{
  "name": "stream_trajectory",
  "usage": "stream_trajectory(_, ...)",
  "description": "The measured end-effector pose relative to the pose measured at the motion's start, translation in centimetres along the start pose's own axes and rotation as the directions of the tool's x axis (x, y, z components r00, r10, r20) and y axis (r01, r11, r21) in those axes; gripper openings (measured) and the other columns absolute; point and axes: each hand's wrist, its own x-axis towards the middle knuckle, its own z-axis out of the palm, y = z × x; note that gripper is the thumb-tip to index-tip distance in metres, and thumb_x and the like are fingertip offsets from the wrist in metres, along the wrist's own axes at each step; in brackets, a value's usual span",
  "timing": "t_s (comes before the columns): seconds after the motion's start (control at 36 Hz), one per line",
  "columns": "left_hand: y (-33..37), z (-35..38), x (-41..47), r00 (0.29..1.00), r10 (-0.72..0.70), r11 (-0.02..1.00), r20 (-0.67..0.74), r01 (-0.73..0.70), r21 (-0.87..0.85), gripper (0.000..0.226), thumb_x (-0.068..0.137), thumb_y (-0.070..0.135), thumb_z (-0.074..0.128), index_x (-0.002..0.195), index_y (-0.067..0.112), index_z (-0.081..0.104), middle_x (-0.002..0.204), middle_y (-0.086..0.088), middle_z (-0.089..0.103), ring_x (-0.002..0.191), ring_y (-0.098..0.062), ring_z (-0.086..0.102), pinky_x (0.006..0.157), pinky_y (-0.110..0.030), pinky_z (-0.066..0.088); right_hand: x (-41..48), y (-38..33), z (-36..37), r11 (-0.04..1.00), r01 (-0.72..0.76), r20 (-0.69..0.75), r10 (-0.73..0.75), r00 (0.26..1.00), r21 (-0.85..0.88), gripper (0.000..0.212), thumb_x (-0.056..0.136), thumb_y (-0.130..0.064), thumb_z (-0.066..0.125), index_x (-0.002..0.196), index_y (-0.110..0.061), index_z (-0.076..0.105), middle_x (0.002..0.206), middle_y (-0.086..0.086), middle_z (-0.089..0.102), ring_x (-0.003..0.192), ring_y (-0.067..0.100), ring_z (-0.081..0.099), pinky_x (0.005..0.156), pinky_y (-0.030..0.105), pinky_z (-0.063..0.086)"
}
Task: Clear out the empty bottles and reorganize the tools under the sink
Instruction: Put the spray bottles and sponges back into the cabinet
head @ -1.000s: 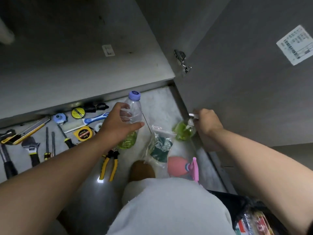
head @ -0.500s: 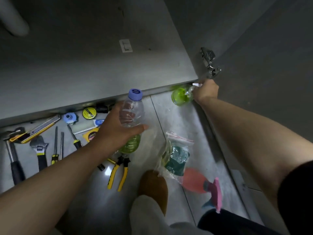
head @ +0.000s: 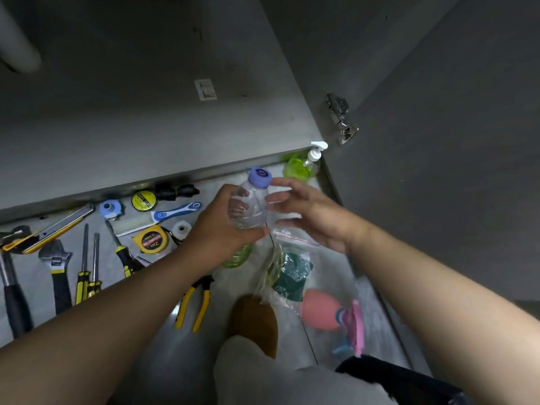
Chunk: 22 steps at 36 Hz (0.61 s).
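The clear bottle [head: 252,213], capped in lilac and holding only a green dreg at its base, is upright in the air above the floor [head: 336,276], roughly over the middle of the spread of things. The left hand [head: 216,229] grips it round the body, fingers curled behind it and thumb across the front. The right hand [head: 309,217] is just beside its other flank, fingers spread wide and holding nothing; it is blurred, so whether it touches the plastic I cannot tell. Behind them a green pump bottle [head: 301,169] stands in the far right corner, below the door hinge [head: 340,118]. Nearer the person lie a zip bag [head: 289,270] with something dark green inside and a pink spray bottle [head: 321,312] on its side. To the left the tools are laid out: pliers [head: 195,302], a tape measure [head: 152,239], screwdrivers [head: 84,267], a wrench [head: 57,264], a hammer [head: 13,296], a utility knife [head: 55,226] and a blue-handled brush [head: 175,211]. By my reading the job is in its early half: one near-empty bottle is in hand but not yet carried off, the pink bottle's fill is unclear (it may need clearing too), and the tools, though roughly in rows, have yet to be put away.
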Motion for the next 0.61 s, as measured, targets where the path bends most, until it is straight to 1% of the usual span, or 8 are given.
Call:
stream_trajectory(0.03, 0.0, 0.2, -0.1, 1.0, 0.014, 1.0, 0.01, -0.014, 0.024, 0.068, 0.064, 0.035, 0.094, 0.116, 0.041, 0.051, 0.108, 0.011, 0.067, 0.096, -0.005, 0.067, 0.084, -0.03, 0.056, -0.8, 0.4, 0.9, 0.999, 0.032, 0.031, -0.031, 0.999, -0.041, 0.046, 0.086, -0.009, 0.068, 0.129, -0.024, 0.06, 0.117, 0.005, 0.064, 0.105, 0.015, 0.066, 0.094, 0.038, 0.053)
stream_trajectory(0.08, -0.1, 0.5, -0.3, 0.999, 0.042, 0.996, 0.025, -0.044, 0.081, 0.068, 0.062, 0.037, 0.094, 0.114, 0.045, 0.05, 0.105, 0.015, 0.066, 0.095, 0.0, 0.065, 0.08, -0.027, 0.055, -1.7, 0.8, 2.8, 0.973, 0.132, -0.057, -0.145, 0.988, -0.188, 0.041, 0.087, -0.014, 0.074, 0.126, -0.025, 0.064, 0.109, 0.001, 0.066, 0.099, 0.012, 0.065, 0.095, 0.036, 0.052)
stream_trajectory(0.17, -0.3, 1.0, -0.8, 0.996, 0.077, 0.985, 0.046, -0.083, 0.151, 0.071, 0.061, 0.043, 0.092, 0.116, 0.047, 0.049, 0.106, 0.021, 0.063, 0.098, 0.006, 0.059, 0.073, -0.017, 0.047, -2.1, 0.8, 4.1, 0.952, 0.238, -0.209, -0.277, 0.938, -0.193, 0.024, 0.089, -0.02, 0.076, 0.112, -0.02, 0.073, 0.093, -0.008, 0.072, 0.084, 0.002, 0.064, 0.078, 0.022, 0.053)
stream_trajectory(0.25, -0.6, 1.1, -0.9, 0.996, 0.076, 0.986, 0.05, -0.083, 0.147, 0.077, 0.062, 0.044, 0.092, 0.125, 0.049, 0.048, 0.114, 0.02, 0.06, 0.102, 0.004, 0.057, 0.074, -0.013, 0.042, -2.2, 0.1, 3.8, 0.928, 0.238, -0.219, -0.305, 0.927, -0.285, 0.016, 0.09, -0.021, 0.075, 0.105, -0.014, 0.076, 0.089, -0.007, 0.073, 0.076, -0.002, 0.063, 0.069, 0.017, 0.05)
stream_trajectory(0.31, -0.8, 1.1, -0.7, 0.997, 0.063, 0.99, 0.04, -0.068, 0.121, 0.086, 0.064, 0.041, 0.092, 0.136, 0.048, 0.045, 0.121, 0.02, 0.055, 0.107, 0.0, 0.053, 0.076, -0.012, 0.04, -1.9, -0.5, 3.0, 0.928, 0.193, -0.215, -0.27, 0.939, -0.319, 0.013, 0.09, -0.024, 0.075, 0.1, -0.017, 0.077, 0.086, -0.01, 0.073, 0.071, -0.003, 0.062, 0.06, 0.013, 0.047)
stream_trajectory(0.39, -1.1, 0.9, -0.2, 1.0, 0.011, 0.993, 0.021, -0.013, 0.116, 0.094, 0.067, 0.039, 0.092, 0.146, 0.042, 0.041, 0.128, 0.019, 0.046, 0.116, -0.001, 0.043, 0.087, -0.022, 0.038, -0.7, -0.9, 0.6, 0.944, 0.068, -0.41, -0.204, 0.889, -0.323, 0.019, 0.084, -0.038, 0.079, 0.094, -0.022, 0.079, 0.078, -0.009, 0.066, 0.063, 0.001, 0.055, 0.05, 0.016, 0.045)
stream_trajectory(0.53, -2.5, 0.3, 0.4, 1.0, -0.018, 0.988, 0.026, 0.014, 0.152, 0.06, 0.077, 0.032, 0.086, 0.13, 0.032, 0.057, 0.129, 0.008, 0.055, 0.122, -0.009, 0.051, 0.095, -0.024, 0.041, 2.3, -0.3, -4.3, 0.92, -0.067, -0.624, -0.207, 0.753, -0.387, 0.02, 0.074, -0.038, 0.087, 0.079, -0.022, 0.075, 0.066, -0.006, 0.063, 0.048, 0.001, 0.053, 0.047, 0.021, 0.052)
stream_trajectory(0.61, -2.8, 0.0, 0.6, 0.999, -0.02, 0.976, 0.045, 0.01, 0.217, 0.045, 0.084, 0.032, 0.08, 0.124, 0.031, 0.06, 0.132, 0.004, 0.057, 0.125, -0.012, 0.053, 0.099, -0.03, 0.045, 4.1, 0.7, -6.8, 0.896, -0.193, -0.713, -0.173, 0.68, -0.401, 0.019, 0.072, -0.035, 0.087, 0.079, -0.022, 0.075, 0.069, 0.0, 0.071, 0.056, 0.011, 0.067, 0.063, 0.038, 0.063)
